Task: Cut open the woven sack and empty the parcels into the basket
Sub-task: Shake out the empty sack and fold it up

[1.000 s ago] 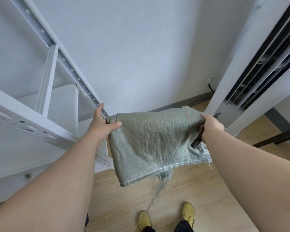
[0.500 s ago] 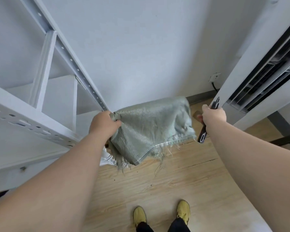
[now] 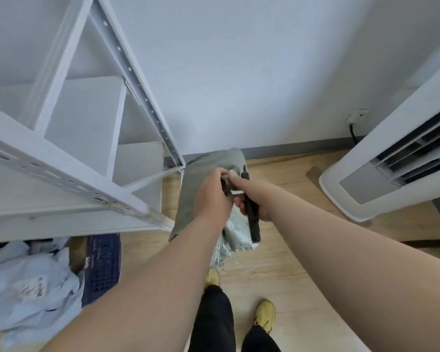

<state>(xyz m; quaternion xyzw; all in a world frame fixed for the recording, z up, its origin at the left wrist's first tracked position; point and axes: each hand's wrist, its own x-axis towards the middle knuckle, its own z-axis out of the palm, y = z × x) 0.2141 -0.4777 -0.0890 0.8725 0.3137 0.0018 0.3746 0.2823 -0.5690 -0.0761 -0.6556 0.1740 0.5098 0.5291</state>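
Both hands point(image 3: 215, 196) grip the sack point(image 3: 192, 196) over wood floor point(image 3: 287, 270), beside white shelving point(image 3: 69, 179).

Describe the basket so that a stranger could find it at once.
Start at the white shelf on the left. Under its lowest board stands the basket, dark blue with a grid wall. Pale parcels fill it; nothing else near it is blue.

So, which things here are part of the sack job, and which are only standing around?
Part of the job:
- woven sack, gripped by the left hand
- black cutter in the right hand
- dark blue basket
- pale parcels in it

Only standing around:
- white shelf rack
- white air conditioner
- wall socket
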